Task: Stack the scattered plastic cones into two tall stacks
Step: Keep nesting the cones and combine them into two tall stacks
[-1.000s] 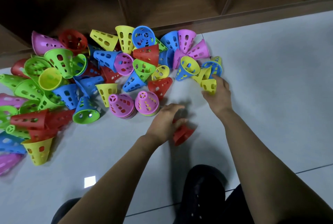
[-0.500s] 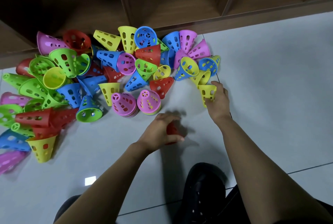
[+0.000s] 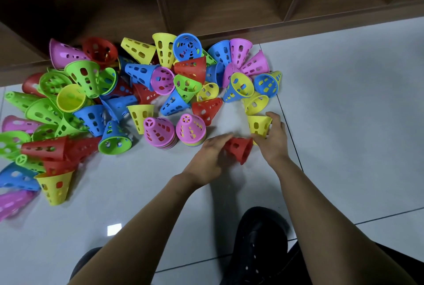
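Note:
Many perforated plastic cones in red, yellow, blue, green and pink lie scattered on the pale floor. Two short stacks stand upright, each topped by a pink cone: the left stack and the right stack. My left hand grips a red cone by its narrow end, its wide mouth pointing right. My right hand holds a yellow cone, wide end up, just above the red cone's rim. Both hands are right of the stacks.
A dark wooden shelf unit runs along the far edge behind the pile. The cone heap spreads from centre to the left edge. My dark shoes are at the bottom. Bare tile lies to the right.
My right hand pulled the yellow cone out of the pile towards me. My left hand lifted the red cone and turned its mouth to the right, so both cones now meet.

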